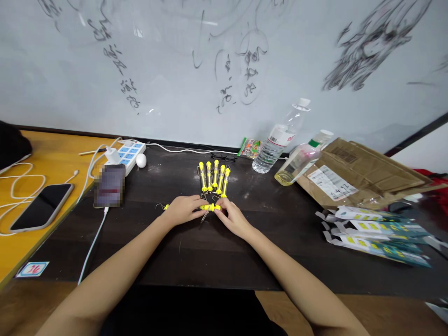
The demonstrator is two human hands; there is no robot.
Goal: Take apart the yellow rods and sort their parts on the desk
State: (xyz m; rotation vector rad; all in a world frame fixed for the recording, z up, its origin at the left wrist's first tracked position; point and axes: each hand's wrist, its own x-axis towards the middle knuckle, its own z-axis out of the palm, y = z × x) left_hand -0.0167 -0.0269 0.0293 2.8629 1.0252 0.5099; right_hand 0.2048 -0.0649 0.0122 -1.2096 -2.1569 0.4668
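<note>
Both my hands are close together over the desk (273,249), clamped at the fingertips on one yellow tube (212,207) lying crosswise between them. My left hand (181,210) is partly closed, fingers bent, thumb below, gripping the tube's left part; my right hand (235,218) pinches its right end between thumb and fingers. Thin prongs (203,217) stick out below the tube. Just beyond my hands stand or lie five more tubes (215,175), side by side; which, I cannot tell. My fingers cover much of the held piece. A yellow end (167,206) with a wire hook shows left of my left hand; whether it belongs to a separate tube is hidden. Farther left, a phone's (109,185) screen is pixelated.
</note>
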